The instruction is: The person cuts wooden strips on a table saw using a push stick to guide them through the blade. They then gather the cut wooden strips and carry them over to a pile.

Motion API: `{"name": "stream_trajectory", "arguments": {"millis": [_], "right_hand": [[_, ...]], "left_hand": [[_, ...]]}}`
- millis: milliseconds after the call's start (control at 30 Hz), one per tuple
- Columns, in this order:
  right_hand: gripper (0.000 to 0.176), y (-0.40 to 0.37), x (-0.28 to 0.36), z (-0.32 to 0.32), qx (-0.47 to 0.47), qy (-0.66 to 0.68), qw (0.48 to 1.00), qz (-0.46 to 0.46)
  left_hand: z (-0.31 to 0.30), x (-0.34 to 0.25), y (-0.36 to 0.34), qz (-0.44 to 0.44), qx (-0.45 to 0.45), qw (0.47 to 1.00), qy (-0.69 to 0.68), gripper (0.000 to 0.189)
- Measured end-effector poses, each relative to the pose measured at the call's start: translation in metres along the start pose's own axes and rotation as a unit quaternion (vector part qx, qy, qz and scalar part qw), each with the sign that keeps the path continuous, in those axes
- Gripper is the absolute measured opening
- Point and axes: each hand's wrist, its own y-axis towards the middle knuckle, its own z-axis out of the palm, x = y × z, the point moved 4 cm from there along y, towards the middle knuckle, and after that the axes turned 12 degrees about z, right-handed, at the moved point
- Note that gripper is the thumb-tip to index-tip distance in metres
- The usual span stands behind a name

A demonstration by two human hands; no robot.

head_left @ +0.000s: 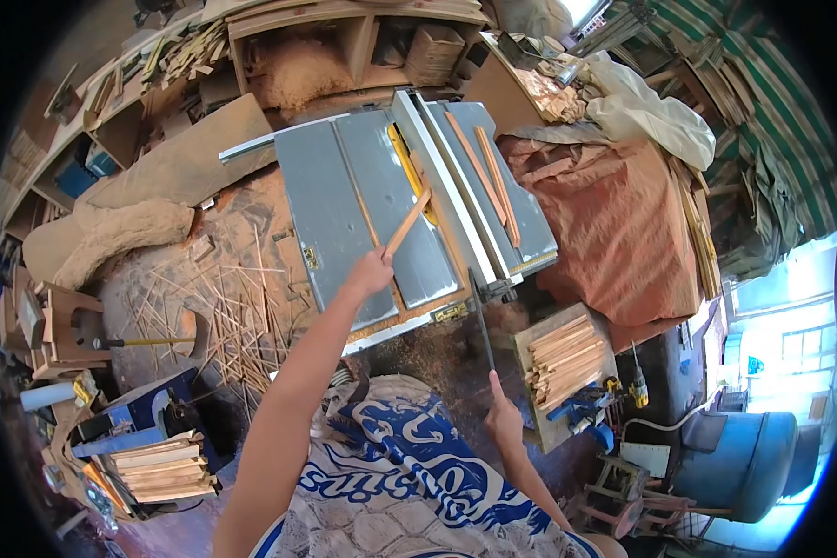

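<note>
My left hand (372,272) is closed on the near end of a narrow wooden strip (408,224), reaching over the grey table saw (329,195). The strip slants across the tabletop, its far end over the yellow throat plate (403,163) beside the long metal fence (451,186). Low on the right, my right hand (504,418) is closed around the lower end of a long thin grey bar (483,327). The bar's upper end meets the front end of the fence. Beyond the fence, several thin wooden strips (495,177) lie lengthwise on the saw table.
Stacked wood pieces (567,359) sit on a stand at right, another stack (158,468) at lower left. Loose thin offcuts (237,325) litter the floor left of the saw. A brown cloth (614,223) drapes over something to the right; sawdust-filled shelving (302,70) stands behind.
</note>
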Motion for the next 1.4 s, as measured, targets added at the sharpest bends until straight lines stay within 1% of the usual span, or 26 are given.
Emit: {"name": "stream_trajectory", "arguments": {"millis": [67, 133, 300, 367, 400, 467, 500, 567, 633, 800, 867, 900, 967, 1100, 1167, 1300, 1400], "right_hand": [[0.081, 0.008, 0.006, 0.000, -0.003, 0.009, 1.000, -0.005], [0.084, 0.014, 0.010, 0.000, 0.022, -0.011, 0.999, 0.021], [0.088, 0.031, 0.027, -0.001, 0.033, -0.002, 0.999, 0.024], [0.088, 0.034, 0.036, -0.005, 0.040, -0.007, 0.999, 0.033], [0.089, 0.036, 0.040, -0.007, 0.035, 0.001, 0.999, 0.028], [0.090, 0.041, 0.048, -0.010, 0.030, 0.010, 0.999, 0.025], [0.091, 0.043, 0.051, -0.011, 0.030, 0.014, 0.999, 0.027], [0.091, 0.050, 0.056, -0.010, 0.031, 0.017, 0.999, 0.027], [0.092, 0.056, 0.063, -0.007, 0.018, 0.022, 0.999, 0.014], [0.093, 0.072, 0.087, -0.013, 0.019, 0.028, 0.999, 0.013], [0.093, 0.080, 0.096, -0.015, 0.019, 0.023, 0.999, 0.017], [0.094, 0.083, 0.100, -0.015, 0.010, 0.035, 0.999, 0.003], [0.094, 0.092, 0.108, -0.011, 0.002, 0.047, 0.999, -0.013], [0.093, 0.111, 0.123, -0.008, 0.001, 0.034, 0.999, 0.002], [0.093, 0.119, 0.131, -0.007, 0.004, 0.035, 0.999, 0.004], [0.095, 0.140, 0.141, -0.004, 0.011, 0.036, 0.999, 0.016], [0.098, 0.153, 0.151, -0.004, 0.017, 0.036, 0.999, 0.016]], "left_hand": [[-0.005, -0.001, 0.006, -0.001, 0.002, 1.000, -0.003, 0.037], [-0.008, 0.001, 0.013, -0.006, 0.004, 1.000, -0.011, 0.037], [-0.019, 0.001, 0.028, -0.007, 0.006, 1.000, -0.006, 0.038], [-0.018, 0.008, 0.034, -0.034, 0.007, 0.998, -0.043, 0.036], [-0.021, 0.007, 0.036, -0.034, 0.009, 0.998, -0.042, 0.036], [-0.026, 0.005, 0.042, -0.036, 0.000, 0.994, -0.100, 0.032], [-0.025, 0.011, 0.048, -0.036, 0.001, 0.994, -0.100, 0.032], [-0.028, 0.019, 0.064, -0.003, -0.025, 0.999, -0.044, 0.030], [-0.034, 0.019, 0.070, -0.011, -0.026, 0.999, -0.044, 0.031], [-0.043, 0.015, 0.084, -0.022, -0.023, 0.999, -0.039, 0.032], [-0.043, 0.016, 0.089, -0.019, -0.042, 0.998, -0.042, 0.034], [-0.044, 0.014, 0.088, -0.019, -0.043, 0.998, -0.044, 0.034], [-0.045, 0.011, 0.080, -0.006, -0.036, 0.999, 0.006, 0.034], [-0.039, 0.016, 0.073, -0.008, -0.035, 0.999, -0.006, 0.034], [-0.038, 0.017, 0.073, 0.011, -0.046, 0.998, -0.036, 0.033], [-0.037, 0.019, 0.077, 0.004, -0.054, 0.998, -0.040, 0.032], [-0.041, 0.017, 0.083, -0.012, -0.035, 0.998, -0.052, 0.031]]}}
